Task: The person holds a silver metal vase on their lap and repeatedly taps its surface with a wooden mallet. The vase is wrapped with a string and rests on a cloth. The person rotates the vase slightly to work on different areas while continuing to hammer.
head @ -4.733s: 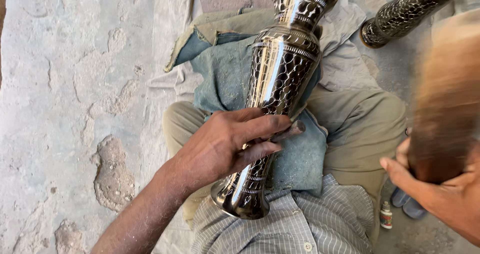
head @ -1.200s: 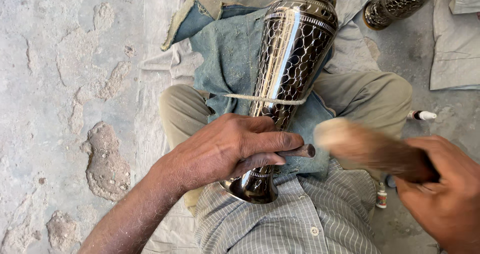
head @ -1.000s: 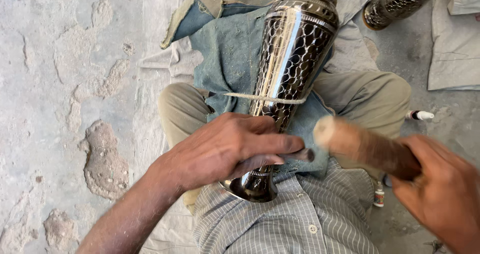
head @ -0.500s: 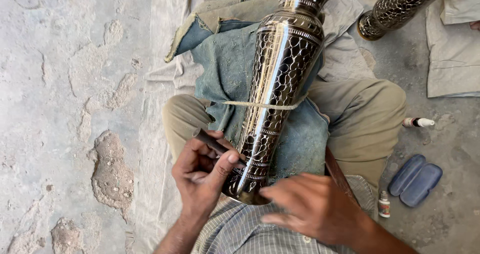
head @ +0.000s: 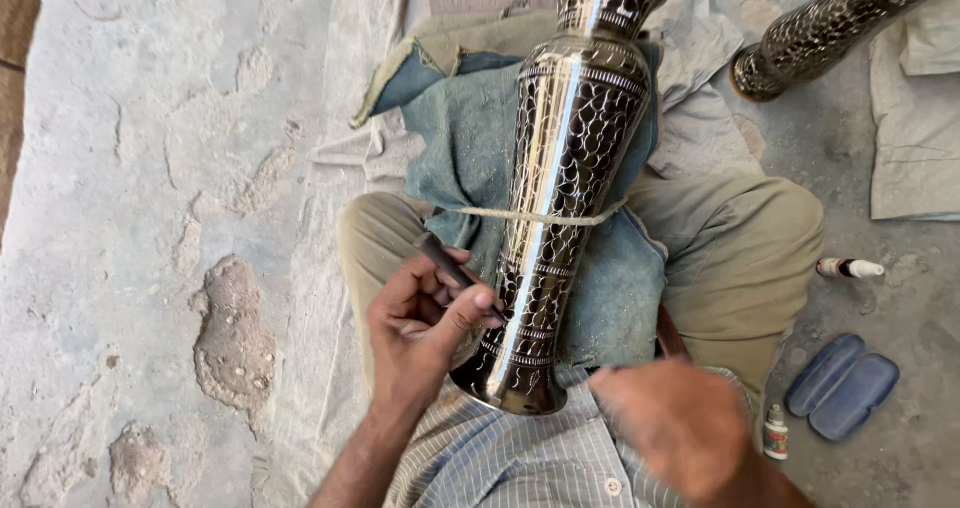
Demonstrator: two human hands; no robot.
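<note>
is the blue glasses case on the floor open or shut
Open. The blue case lies on the floor by the person's knee, its two halves spread flat side by side. Whether anything lies inside cannot be told.

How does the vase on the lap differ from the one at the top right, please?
The lap vase lies on blue cloth across the legs, with a cord tied round it; the far vase lies on the ground with no cord visible. The left hand holds a tool against the lap vase; nobody touches the far vase. Both are dark, shiny, patterned metal.
</note>
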